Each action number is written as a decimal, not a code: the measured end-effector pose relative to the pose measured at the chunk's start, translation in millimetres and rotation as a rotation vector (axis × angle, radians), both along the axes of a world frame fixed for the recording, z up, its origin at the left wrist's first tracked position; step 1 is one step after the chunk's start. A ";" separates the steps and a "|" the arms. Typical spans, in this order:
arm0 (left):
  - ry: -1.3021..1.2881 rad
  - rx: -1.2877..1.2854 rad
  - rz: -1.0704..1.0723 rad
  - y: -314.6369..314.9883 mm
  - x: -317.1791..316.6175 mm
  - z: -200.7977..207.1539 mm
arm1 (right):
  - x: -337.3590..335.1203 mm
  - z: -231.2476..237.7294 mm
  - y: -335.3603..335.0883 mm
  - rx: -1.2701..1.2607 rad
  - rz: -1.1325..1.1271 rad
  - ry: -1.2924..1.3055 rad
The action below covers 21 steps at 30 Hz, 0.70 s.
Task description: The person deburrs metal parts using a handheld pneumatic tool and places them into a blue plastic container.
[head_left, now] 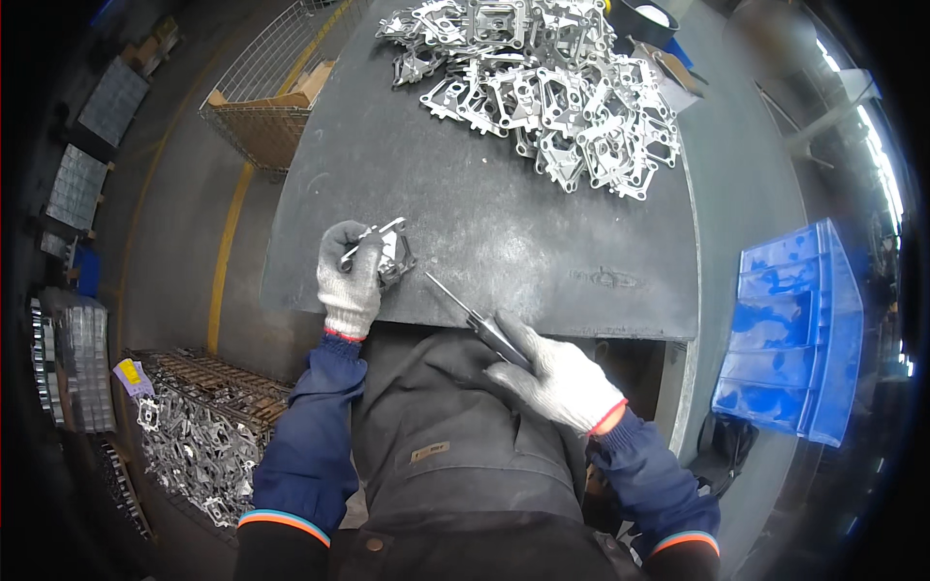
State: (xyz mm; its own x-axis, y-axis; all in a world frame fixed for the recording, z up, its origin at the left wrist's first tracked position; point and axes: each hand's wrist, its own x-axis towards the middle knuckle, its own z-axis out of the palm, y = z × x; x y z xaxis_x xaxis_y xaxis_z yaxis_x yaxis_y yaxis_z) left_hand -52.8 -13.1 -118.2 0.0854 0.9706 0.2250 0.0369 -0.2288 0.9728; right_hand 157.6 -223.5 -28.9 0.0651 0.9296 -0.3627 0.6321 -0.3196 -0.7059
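Observation:
My left hand (351, 276), in a grey-white knit glove, is closed around a silver cast-metal bracket (391, 250) above the near left part of the dark table (358, 194). The bracket is tilted, and the fingers hide part of it. My gloved right hand (557, 373) grips a slim hand tool (489, 334) with a thin metal shaft and a dark handle. Its shaft points up and left toward the bracket, with a gap between them. Similar silver brackets lie in a large heap (562, 97) at the far side of the table.
A wire basket (262, 121) with cardboard stands beyond the table's left edge. Lower left, another wire crate (199, 450) is full of metal parts. A blue plastic bin (794, 329) is to the right. A dark round container (644, 21) sits behind the heap.

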 end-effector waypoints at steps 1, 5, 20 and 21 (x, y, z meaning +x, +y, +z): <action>-0.043 0.028 0.011 -1.4 -2.6 -2.2 | -2.0 0.7 5.5 0.005 0.018 -0.014; -0.034 -0.005 0.034 -12.3 -1.4 -5.7 | -8.2 1.8 15.2 -0.019 0.023 -0.026; -0.069 0.043 -0.028 -19.4 1.8 -6.1 | -25.2 -6.6 32.9 0.013 0.019 -0.082; -0.076 0.067 -0.032 -18.4 3.6 -7.0 | -25.7 -6.9 33.5 0.017 0.001 -0.041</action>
State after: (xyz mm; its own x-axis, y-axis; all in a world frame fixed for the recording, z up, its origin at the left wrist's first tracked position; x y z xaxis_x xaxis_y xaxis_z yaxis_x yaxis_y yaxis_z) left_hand -49.2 -31.5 -125.2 0.0959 0.9502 0.2964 -0.0444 -0.2934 0.9550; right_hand 132.0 -190.0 -35.8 0.0783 0.9357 -0.3440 0.6610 -0.3071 -0.6846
